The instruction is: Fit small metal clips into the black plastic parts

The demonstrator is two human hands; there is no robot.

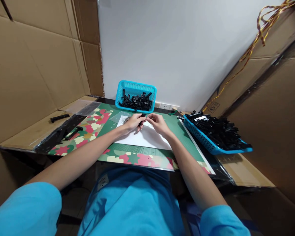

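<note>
My left hand (133, 122) is closed around a small black plastic part (142, 119) above a white sheet (147, 137) on the green mat (184, 131). My right hand (157, 122) sits just to its right, fingers curled toward the same part and touching it at its end. A small clear bag with tiny metal pieces (125, 119) lies just left of my left hand.
A blue basket (135, 88) of black parts stands at the back centre. A second blue tray (211, 144), piled with black parts, is on the right. Black parts (59, 117) lie on the cardboard at left. Cardboard walls close in both sides.
</note>
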